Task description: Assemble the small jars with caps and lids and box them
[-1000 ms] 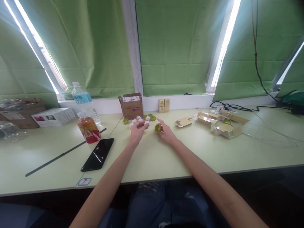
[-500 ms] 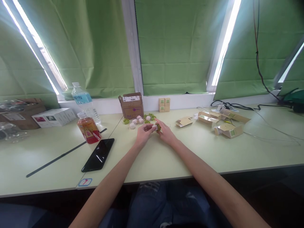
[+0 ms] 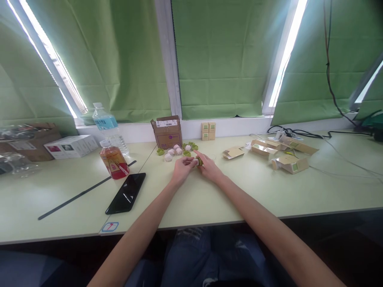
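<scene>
My left hand [image 3: 181, 172] and my right hand [image 3: 209, 169] meet over the pale green table [image 3: 209, 195], fingers pinched together on a small item with a white part and a green cap [image 3: 197, 161]. Just behind them lie several small white round pieces [image 3: 172, 153] and green caps [image 3: 189, 147] in a loose cluster. A small open cardboard box [image 3: 167, 132] stands behind that cluster.
A black phone [image 3: 126, 193] and a red drink bottle [image 3: 113, 160] lie left of my hands, with a water bottle [image 3: 108, 127] behind. Small tan cartons [image 3: 208, 130] stand by the window. Flattened and open cartons [image 3: 279, 153] and cables [image 3: 302, 134] lie right.
My left hand came down from holding a white piece in the air and joined my right hand at the green cap. Both hands now stay together on it.
</scene>
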{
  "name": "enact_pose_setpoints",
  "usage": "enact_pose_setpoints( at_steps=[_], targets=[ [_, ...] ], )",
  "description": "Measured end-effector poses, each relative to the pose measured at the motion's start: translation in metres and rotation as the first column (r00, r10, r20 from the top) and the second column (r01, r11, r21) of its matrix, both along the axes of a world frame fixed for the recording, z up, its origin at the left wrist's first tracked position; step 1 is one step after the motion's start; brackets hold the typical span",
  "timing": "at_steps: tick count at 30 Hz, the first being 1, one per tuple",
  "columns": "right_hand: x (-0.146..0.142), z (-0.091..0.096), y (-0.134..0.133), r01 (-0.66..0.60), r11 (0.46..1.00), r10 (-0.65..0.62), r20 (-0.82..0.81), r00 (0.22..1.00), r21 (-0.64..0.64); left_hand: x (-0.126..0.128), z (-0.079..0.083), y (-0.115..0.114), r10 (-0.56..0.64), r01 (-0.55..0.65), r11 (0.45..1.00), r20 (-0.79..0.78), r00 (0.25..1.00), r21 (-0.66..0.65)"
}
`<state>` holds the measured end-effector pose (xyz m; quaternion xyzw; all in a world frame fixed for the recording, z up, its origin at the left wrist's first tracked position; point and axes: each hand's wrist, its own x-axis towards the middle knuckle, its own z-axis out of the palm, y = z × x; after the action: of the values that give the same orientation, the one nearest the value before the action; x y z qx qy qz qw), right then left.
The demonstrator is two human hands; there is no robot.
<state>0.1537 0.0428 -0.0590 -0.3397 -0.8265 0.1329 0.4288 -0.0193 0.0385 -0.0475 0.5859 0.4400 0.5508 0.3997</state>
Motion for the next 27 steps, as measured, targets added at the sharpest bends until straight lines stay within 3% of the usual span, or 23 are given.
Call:
enact_pose_setpoints(
  at_steps=[4, 14, 23, 27],
  targets=[
    [0.000, -0.001, -0.001, -0.005, 1.000, 0.005, 0.020, 1.000, 0.002, 0.000, -0.001, 0.001, 0.045, -0.045, 0.999, -0.021, 0.999, 0.005],
    [-0.001, -0.001, -0.003, 0.018, 1.000, -0.016, 0.087, 0.996, -0.016, -0.003, -0.001, 0.005, -0.002, 0.003, 0.997, 0.011, 1.000, -0.082],
    [-0.003, -0.005, -0.001, 0.027, 0.999, -0.029, 0.109, 0.994, 0.023, 0.007, 0.007, -0.007, 0.092, -0.067, 0.992, -0.255, 0.963, 0.104],
    [-0.001, -0.006, 0.002, 0.005, 1.000, -0.006, 0.050, 0.999, 0.012, 0.013, 0.011, -0.010, 0.132, -0.100, 0.987, -0.291, 0.948, 0.124]
  ],
)
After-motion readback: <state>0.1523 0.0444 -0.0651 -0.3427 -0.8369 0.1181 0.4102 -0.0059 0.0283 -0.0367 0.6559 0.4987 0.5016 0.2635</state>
